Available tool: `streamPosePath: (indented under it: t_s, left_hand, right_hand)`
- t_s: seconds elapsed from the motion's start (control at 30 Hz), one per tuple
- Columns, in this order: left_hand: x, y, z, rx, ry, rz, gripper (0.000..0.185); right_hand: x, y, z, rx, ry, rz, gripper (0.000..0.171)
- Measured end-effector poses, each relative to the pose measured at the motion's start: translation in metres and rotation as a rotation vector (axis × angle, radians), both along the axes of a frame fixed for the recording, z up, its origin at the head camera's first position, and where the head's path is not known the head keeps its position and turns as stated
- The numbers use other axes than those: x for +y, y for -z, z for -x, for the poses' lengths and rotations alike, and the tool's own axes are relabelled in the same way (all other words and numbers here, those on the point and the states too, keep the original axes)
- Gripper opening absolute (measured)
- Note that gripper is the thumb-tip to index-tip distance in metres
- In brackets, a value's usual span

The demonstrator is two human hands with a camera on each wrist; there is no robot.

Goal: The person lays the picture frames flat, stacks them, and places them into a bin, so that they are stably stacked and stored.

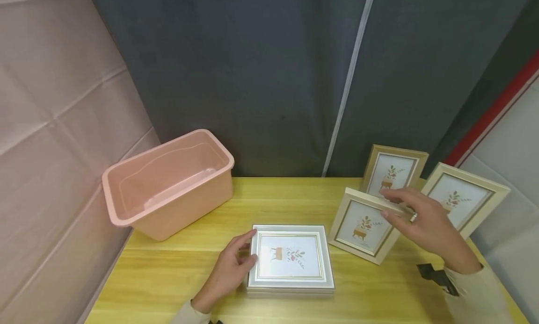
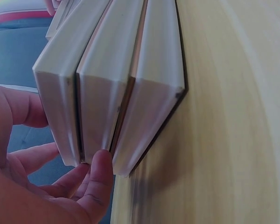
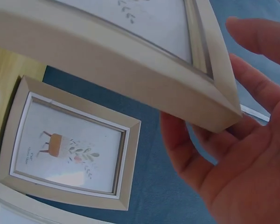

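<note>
A stack of three white picture frames (image 1: 290, 281) lies flat on the table. My left hand (image 1: 230, 268) is at the stack's left side, fingertips touching the side edges, as the left wrist view also shows. A cream picture frame (image 1: 340, 221) stands tilted to the right of the stack. Around its upper right corner is my right hand (image 1: 429, 221), fingers behind the frame. In the right wrist view the thumb (image 3: 259, 37) is spread away from the frame's border. Behind stand a gold-brown picture frame (image 1: 414, 167) and another cream picture frame (image 1: 484, 212).
A pink plastic bin (image 1: 198, 200) stands at the table's back left. Its inside shows no contents. A dark curtain (image 1: 252, 81) hangs along the back edge of the wooden table (image 1: 168, 277). Light walls flank the table on both sides.
</note>
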State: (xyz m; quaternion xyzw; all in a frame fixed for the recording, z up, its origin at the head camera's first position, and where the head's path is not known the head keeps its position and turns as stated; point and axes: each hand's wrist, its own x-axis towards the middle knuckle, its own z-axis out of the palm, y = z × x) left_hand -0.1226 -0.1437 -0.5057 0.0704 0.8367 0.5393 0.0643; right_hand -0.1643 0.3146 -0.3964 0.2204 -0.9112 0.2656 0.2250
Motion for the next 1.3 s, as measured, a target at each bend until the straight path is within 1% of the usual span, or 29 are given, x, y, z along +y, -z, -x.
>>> streamPosePath:
  t_s: [0.13,0.23,0.27,0.37,0.43,0.53,0.63,0.77,0.83,0.93,1.13,1.3]
  left_hand:
    - [0.0,0.0,0.0,0.006,0.002,0.006,0.065]
    - [0.0,0.001,0.0,0.007,0.0,0.006,0.065]
    - [0.001,0.001,0.0,0.006,-0.002,0.004,0.066]
    - [0.0,0.002,0.0,0.005,-0.009,0.002,0.066]
    - [0.0,0.002,0.0,0.008,-0.009,0.003,0.066]
    - [0.0,0.003,0.0,0.012,-0.005,0.006,0.066]
    - [0.0,0.002,0.0,0.011,-0.003,0.003,0.065]
    - [0.0,0.0,0.0,0.002,-0.001,0.001,0.065]
    - [0.0,0.0,0.0,0.003,0.002,0.003,0.064]
    - [0.0,-0.001,0.0,0.002,0.005,0.005,0.064]
    - [0.0,-0.001,0.0,-0.003,0.001,0.011,0.065]
    - [0.0,-0.003,0.001,0.013,-0.006,0.027,0.065]
  right_hand:
    - [0.002,0.003,0.001,-0.047,-0.045,-0.008,0.056]
    - [0.003,0.004,0.004,-0.066,-0.12,-0.001,0.056]
    - [0.004,0.004,0.005,-0.064,-0.148,-0.002,0.056]
    - [0.003,0.004,0.008,-0.011,-0.236,-0.051,0.061]
    - [0.003,0.003,0.009,0.017,-0.266,-0.08,0.065]
    - [0.002,0.002,0.008,0.035,-0.255,-0.118,0.068]
    - [0.003,0.001,0.005,0.032,-0.209,-0.139,0.068]
    - [0.005,-0.004,0.001,0.023,-0.161,-0.128,0.067]
    - [0.005,-0.006,0.0,0.029,-0.146,-0.106,0.065]
    - [0.005,-0.009,-0.002,0.063,-0.133,-0.064,0.063]
    - [0.004,-0.016,-0.007,0.118,-0.128,0.008,0.065]
    - [0.0,-0.019,-0.011,0.156,-0.137,0.095,0.061]
